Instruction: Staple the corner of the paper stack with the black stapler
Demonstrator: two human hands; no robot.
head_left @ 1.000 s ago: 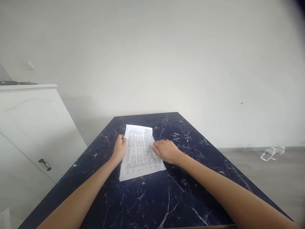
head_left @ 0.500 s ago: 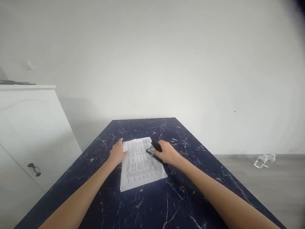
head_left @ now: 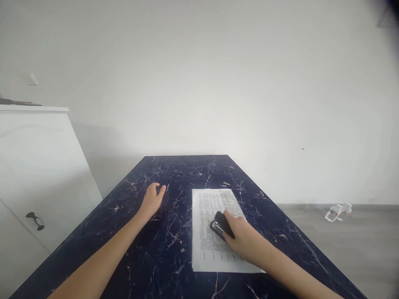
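Marble-patterned dark blue table bears a printed paper lying flat on its right half. The left hand rests open on the tabletop, well apart from the paper. The right hand grips a black stapler on the paper

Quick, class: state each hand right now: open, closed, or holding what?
Left hand: open, palm down on the table, holding nothing.
Right hand: closed on a black stapler, on the sheet of paper.
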